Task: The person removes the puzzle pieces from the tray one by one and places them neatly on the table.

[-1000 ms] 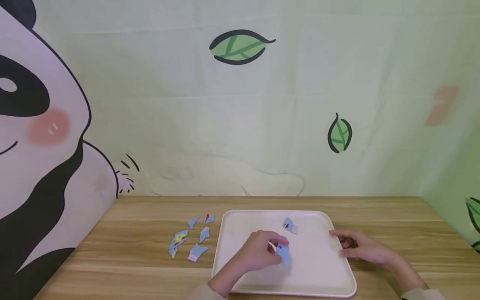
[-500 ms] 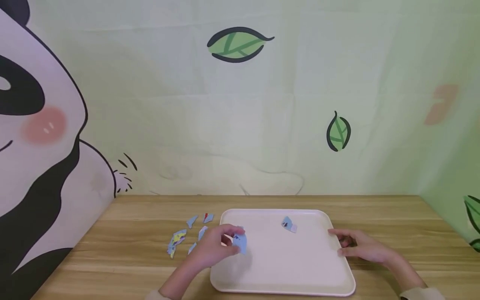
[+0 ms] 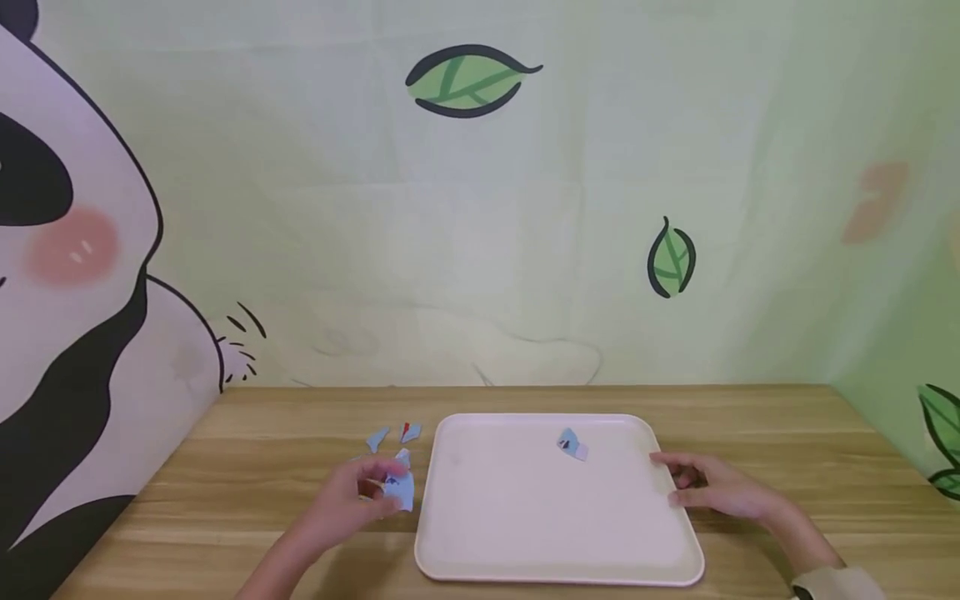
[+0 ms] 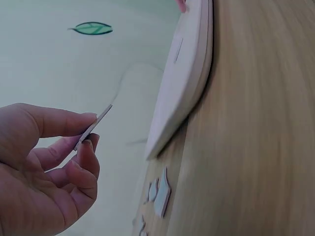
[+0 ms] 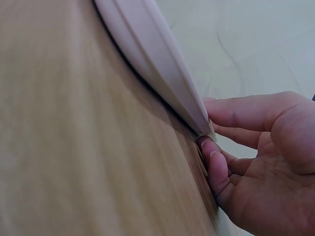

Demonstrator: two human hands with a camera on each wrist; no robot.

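My left hand (image 3: 339, 507) pinches a light-blue puzzle piece (image 3: 401, 492) between thumb and fingers. In the left wrist view that puzzle piece (image 4: 96, 126) is seen edge-on, lifted off the table. It hangs just left of a white tray (image 3: 555, 521) in the head view. Inside the tray, near its back, lies another blue puzzle piece (image 3: 572, 444) with a dark print and a pale corner. My right hand (image 3: 731, 490) grips the tray's right rim; the right wrist view has its fingers on both faces of that rim (image 5: 172, 73).
Loose puzzle pieces lie on the wooden table (image 3: 247, 467) left of the tray: a blue one (image 3: 377, 440), one with a red mark (image 3: 410, 432), and others partly hidden by the left hand. A wall sheet with a panda (image 3: 82, 208) stands behind.
My left hand has carried the pinched puzzle piece leftward, from above the tray to above the loose pieces. The right hand stays at the tray's rim. The head view has shifted slightly.
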